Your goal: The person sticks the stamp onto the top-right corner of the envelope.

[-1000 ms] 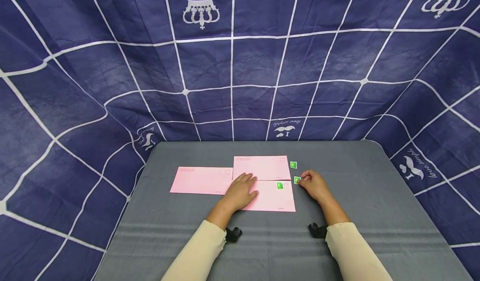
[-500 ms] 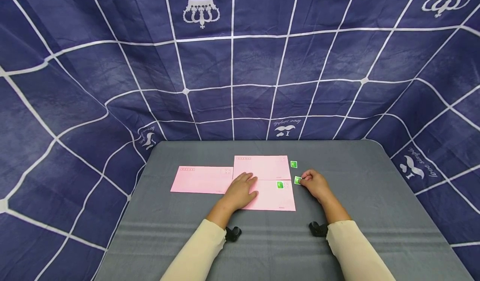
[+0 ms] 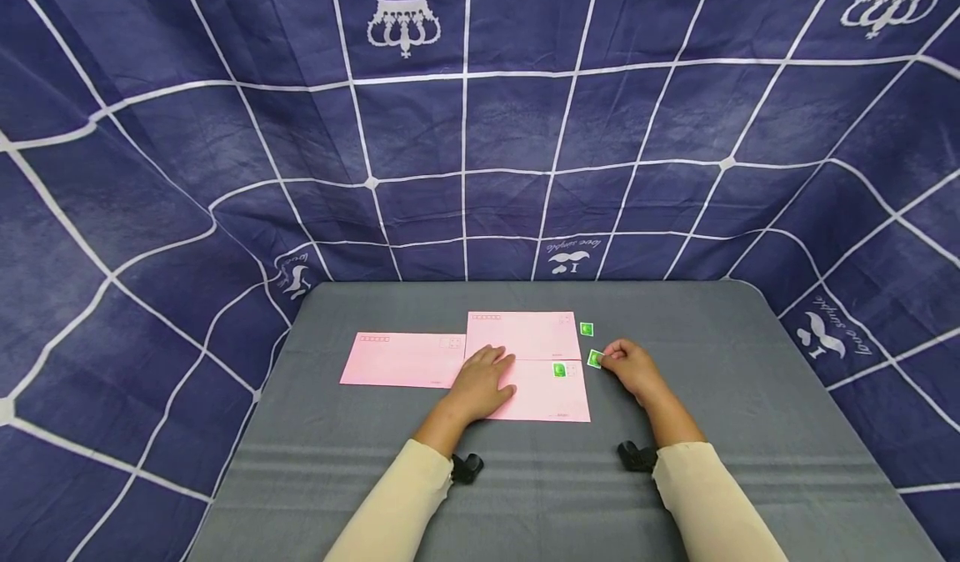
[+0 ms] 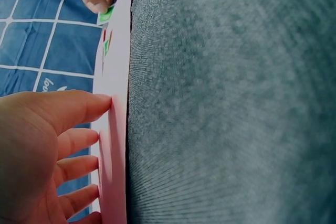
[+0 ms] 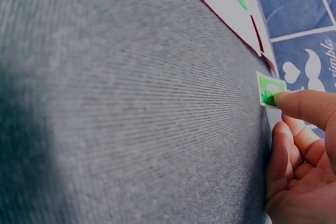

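Three pink envelopes lie flat: a near one [image 3: 540,399], a far one [image 3: 521,334] and a left one [image 3: 401,362]. My left hand [image 3: 477,385] rests with spread fingers on the near envelope, its fingertips reaching the far one's lower edge. Thumb and fingers of my right hand [image 3: 632,372] pinch a green stamp [image 5: 266,85] with a white border, just right of the envelopes. In the right wrist view the stamp stands tilted up, the thumb over its corner. A second green stamp [image 3: 559,369] sits on the near envelope, left of its printed corner boxes.
Another green stamp [image 3: 587,328] lies right of the far envelope. Grey cloth covers the table [image 3: 540,495]. A blue curtain [image 3: 510,128] with white grid lines rises behind and at both sides. Black wrist mounts [image 3: 636,458] are on both arms.
The pinched stamp has turned and tilted slightly in my right hand, which has barely shifted. My left hand and the envelopes stay in place.
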A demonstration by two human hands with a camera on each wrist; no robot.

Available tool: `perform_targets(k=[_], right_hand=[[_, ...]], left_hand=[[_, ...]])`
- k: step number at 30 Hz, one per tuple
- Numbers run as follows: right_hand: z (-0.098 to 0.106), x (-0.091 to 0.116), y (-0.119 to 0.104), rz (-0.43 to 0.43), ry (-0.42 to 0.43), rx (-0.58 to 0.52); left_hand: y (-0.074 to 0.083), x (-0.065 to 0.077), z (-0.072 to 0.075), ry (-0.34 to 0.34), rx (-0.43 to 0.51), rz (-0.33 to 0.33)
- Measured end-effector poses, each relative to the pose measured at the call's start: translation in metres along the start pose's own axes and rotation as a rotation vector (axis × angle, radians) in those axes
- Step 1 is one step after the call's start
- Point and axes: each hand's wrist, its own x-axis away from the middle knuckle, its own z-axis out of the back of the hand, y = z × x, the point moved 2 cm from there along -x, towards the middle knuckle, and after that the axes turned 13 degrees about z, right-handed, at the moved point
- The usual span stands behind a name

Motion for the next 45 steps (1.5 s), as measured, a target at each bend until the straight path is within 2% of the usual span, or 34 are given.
perform_targets(k=[15, 22, 32, 45], right_hand=[[0.002, 0.002, 0.005, 0.001, 0.027, -0.126], [0.005, 0.001, 0.004, 0.008, -0.007, -0.156], [0.007, 0.002, -0.004, 0.049, -0.071, -0.265], [0.003, 0.001, -0.012, 0.025, 0.007, -0.361]], left_hand=[[0.003, 0.004, 0.006, -0.026, 0.064, 0.012], [0.001, 0.002, 0.005, -0.034, 0.052, 0.018], [0.004, 0.004, 0.009, -0.045, 0.075, 0.027], [0.004, 0.004, 0.010, -0.052, 0.073, 0.031]])
